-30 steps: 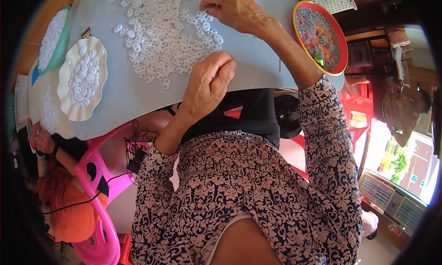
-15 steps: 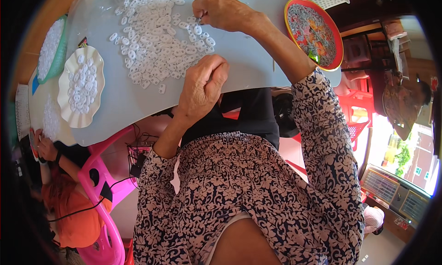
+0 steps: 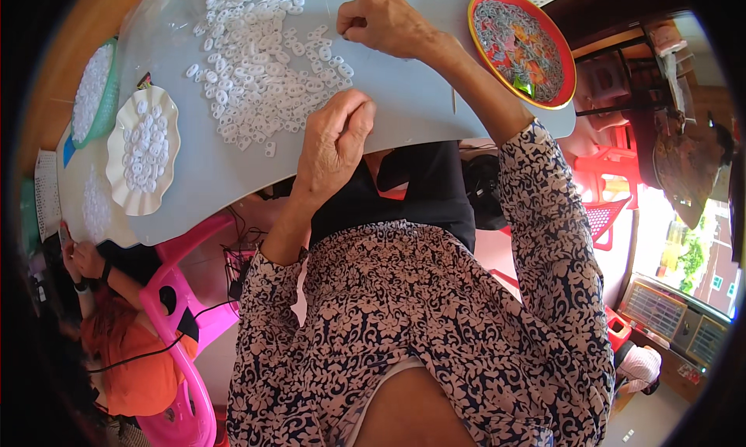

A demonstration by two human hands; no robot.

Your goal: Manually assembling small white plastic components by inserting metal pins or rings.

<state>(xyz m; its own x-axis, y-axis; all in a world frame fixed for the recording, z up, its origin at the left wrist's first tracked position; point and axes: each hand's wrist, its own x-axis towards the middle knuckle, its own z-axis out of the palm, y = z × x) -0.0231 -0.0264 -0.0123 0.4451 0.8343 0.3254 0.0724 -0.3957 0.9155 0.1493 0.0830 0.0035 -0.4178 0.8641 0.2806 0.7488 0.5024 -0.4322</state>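
Note:
A heap of small white oval plastic pieces with holes spreads over the grey-blue table. My left hand is closed at the heap's near right edge, by the table's front edge. Its fingers are curled in, and whatever they hold is hidden. Farther off, my right hand is just right of the heap, with its fingers bent and pressed together. Something tiny and dark may be at its fingertips, too small to name. A red bowl with a yellow rim stands to the right, full of small grey metal springs.
A cream scalloped dish of white pieces stands at the left. Behind it is a green basket of white pieces. A thin stick lies near the bowl. A person in orange sits beside a pink chair.
My right hand has drawn off the edge of the heap, slightly rightward toward the red bowl. My left hand stays closed in nearly the same place. The whole view has shifted a little.

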